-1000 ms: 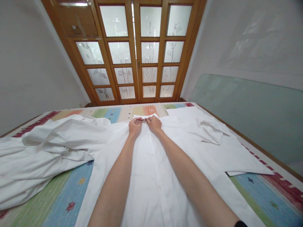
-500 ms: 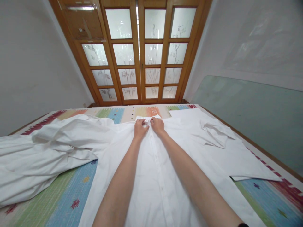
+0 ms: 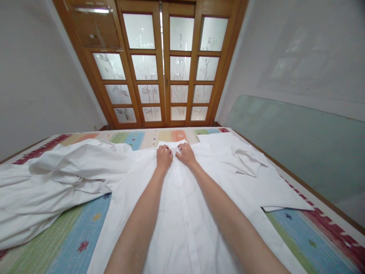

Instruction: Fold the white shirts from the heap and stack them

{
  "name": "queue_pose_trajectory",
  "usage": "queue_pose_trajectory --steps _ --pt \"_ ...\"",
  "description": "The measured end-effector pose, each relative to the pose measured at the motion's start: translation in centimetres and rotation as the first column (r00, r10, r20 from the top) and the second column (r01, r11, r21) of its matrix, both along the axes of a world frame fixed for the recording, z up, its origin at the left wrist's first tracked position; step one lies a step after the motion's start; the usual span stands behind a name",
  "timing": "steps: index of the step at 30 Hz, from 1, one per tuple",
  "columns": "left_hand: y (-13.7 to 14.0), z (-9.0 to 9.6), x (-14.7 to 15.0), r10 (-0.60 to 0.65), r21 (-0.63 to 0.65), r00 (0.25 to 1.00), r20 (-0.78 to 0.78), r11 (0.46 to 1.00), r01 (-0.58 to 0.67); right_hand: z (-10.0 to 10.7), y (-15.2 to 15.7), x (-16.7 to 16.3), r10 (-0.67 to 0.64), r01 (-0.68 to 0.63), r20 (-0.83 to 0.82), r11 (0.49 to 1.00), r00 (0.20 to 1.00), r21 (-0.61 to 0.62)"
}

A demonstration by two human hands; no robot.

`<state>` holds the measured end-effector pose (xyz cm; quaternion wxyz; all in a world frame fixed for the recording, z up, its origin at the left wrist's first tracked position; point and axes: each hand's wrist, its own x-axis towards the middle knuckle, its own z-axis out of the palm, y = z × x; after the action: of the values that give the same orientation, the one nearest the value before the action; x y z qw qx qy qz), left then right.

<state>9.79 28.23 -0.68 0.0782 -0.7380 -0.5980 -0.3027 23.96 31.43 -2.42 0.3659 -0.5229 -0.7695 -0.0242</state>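
At the far edge of the striped colourful mat (image 3: 85, 243), the left hand (image 3: 164, 156) and right hand (image 3: 184, 153) pinch the collar of the flat-lying, soft, light white cotton shirt (image 3: 185, 213), likely best gripped there.

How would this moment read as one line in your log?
left hand: pinching white shirt near its collar | right hand: pinching beside it | shirt: flat on striped mat | crumpled white cloth: left

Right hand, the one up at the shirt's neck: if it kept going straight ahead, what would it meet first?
Likely the shirt collar just past the right hand, then the striped cloth; depth is unclear.
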Motion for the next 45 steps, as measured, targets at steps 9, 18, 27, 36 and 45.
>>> queue_pose_trajectory --steps 9,18,27,36,45 --pt "-0.3 0.2 0.0 -0.050 -0.007 0.999 0.006 0.999 0.050 1.3 -0.8 -0.2 -0.036 0.045 0.111 0.995 0.993 -0.084" --pt "0.0 0.0 0.1 -0.090 -0.123 0.995 0.035 0.988 0.094 1.7 -0.9 -0.2 0.123 -0.084 0.209 0.979 0.970 -0.187" --pt "-0.9 -0.4 -1.0 -0.165 -0.220 0.985 0.054 0.960 0.173 2.5 -4.3 0.3 0.083 0.012 0.405 0.974 0.911 -0.228" --pt "-5.0 0.2 -1.9 -0.221 -0.291 0.970 0.102 0.926 0.242 3.4 -7.8 0.7 0.095 -0.002 0.253 0.939 0.963 -0.343" --pt "-7.5 0.4 -1.8 -0.174 -0.250 0.962 0.211 0.942 0.226 4.3 -10.8 -0.7 0.005 0.086 0.328 0.961 0.945 -0.262"
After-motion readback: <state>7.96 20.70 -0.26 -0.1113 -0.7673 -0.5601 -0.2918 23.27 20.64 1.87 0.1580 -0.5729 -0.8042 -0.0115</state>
